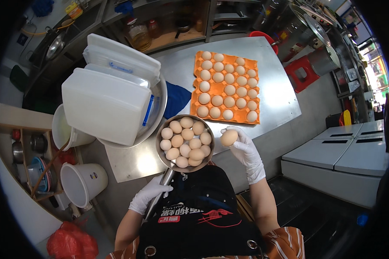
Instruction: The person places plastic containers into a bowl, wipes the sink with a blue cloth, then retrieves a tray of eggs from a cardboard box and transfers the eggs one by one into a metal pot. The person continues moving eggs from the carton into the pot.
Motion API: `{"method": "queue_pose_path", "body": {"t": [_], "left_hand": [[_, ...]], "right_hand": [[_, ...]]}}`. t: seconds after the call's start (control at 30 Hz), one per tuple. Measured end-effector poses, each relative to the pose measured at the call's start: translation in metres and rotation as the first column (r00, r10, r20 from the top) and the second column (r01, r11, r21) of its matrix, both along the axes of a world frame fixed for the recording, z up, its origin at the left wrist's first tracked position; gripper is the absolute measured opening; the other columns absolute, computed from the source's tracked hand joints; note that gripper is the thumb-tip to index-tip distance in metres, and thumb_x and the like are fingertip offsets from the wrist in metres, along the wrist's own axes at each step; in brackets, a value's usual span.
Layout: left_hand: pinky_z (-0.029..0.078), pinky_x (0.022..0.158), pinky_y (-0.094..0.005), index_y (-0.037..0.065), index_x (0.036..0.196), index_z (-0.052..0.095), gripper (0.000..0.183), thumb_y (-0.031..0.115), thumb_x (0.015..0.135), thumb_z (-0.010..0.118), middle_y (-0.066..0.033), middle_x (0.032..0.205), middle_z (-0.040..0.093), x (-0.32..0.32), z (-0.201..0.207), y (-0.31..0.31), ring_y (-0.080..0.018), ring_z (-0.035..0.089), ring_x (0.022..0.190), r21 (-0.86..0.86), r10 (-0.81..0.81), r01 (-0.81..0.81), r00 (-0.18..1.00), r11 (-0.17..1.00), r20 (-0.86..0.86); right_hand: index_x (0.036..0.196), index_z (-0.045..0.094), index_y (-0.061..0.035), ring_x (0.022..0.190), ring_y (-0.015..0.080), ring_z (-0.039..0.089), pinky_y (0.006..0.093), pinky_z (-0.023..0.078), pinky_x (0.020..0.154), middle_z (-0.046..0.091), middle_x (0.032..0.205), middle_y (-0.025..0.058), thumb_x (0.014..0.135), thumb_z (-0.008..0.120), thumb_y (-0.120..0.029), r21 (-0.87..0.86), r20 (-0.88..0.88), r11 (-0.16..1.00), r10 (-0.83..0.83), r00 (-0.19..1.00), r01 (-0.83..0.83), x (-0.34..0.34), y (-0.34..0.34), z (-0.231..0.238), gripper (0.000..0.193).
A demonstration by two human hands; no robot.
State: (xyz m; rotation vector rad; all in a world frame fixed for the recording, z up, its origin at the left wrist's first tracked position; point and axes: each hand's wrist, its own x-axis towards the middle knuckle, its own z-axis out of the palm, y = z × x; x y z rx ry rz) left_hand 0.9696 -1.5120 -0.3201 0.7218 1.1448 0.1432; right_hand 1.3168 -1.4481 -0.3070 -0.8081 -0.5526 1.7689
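My gloved left hand is wrapped round the handle of a metal pan heaped with several eggs. The pan is at the near edge of the steel table, in front of my apron. Right of the pan, my gloved right hand holds one brown egg in its fingertips, raised apart from the other eggs. Farther off, an orange egg tray lies on the table with several eggs in its cups. A few cups hold none, in the middle, the top right and the front row.
White plastic boxes stand in a large metal basin at the left, beside a blue cloth. White buckets are on the floor. A red stool and white cabinets are at the right.
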Motion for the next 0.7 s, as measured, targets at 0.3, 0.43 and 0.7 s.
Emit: {"method": "queue_pose_path", "body": {"t": [0.3, 0.43, 0.7], "left_hand": [[0.046, 0.053, -0.0246, -0.001, 0.109, 0.054, 0.034, 0.007, 0.079, 0.067, -0.0018, 0.078, 0.054, 0.001, 0.001, 0.002, -0.0107, 0.055, 0.059, -0.031, 0.023, -0.022, 1.0, 0.999, 0.012], [0.047, 0.054, -0.0248, 0.0, 0.112, 0.054, 0.036, 0.009, 0.079, 0.067, -0.0017, 0.08, 0.055, 0.0, -0.001, 0.002, -0.0105, 0.055, 0.059, -0.026, -0.006, 0.006, 1.0, 1.0, -0.004], [0.048, 0.055, -0.025, 0.002, 0.119, 0.054, 0.043, 0.009, 0.079, 0.068, -0.0013, 0.082, 0.056, -0.003, -0.01, 0.0, -0.0101, 0.055, 0.061, -0.015, -0.024, 0.024, 1.0, 1.0, -0.007]], "right_hand": [[0.123, 0.054, -0.0032, 0.106, 0.023, 0.057, 0.0354, 0.046, 0.093, 0.058, 0.117, 0.0113, 0.078, 0.072, -0.012, 0.001, 0.593, 0.98, 0.16, 0.789, -0.2, -0.026, 0.01, 0.018, 0.048], [0.118, 0.055, -0.0019, 0.108, 0.0356, 0.055, 0.0397, 0.045, 0.094, 0.058, 0.111, 0.0184, 0.075, 0.071, -0.015, 0.192, 0.902, 0.912, -0.019, 0.432, -0.361, -0.062, 0.013, 0.017, 0.047], [0.103, 0.058, -0.0034, 0.094, 0.0296, 0.054, 0.0418, 0.04, 0.082, 0.061, 0.096, 0.012, 0.071, 0.072, -0.024, 0.274, 0.958, 0.772, -0.273, 0.089, -0.573, -0.125, -0.002, 0.0, 0.041]]}}
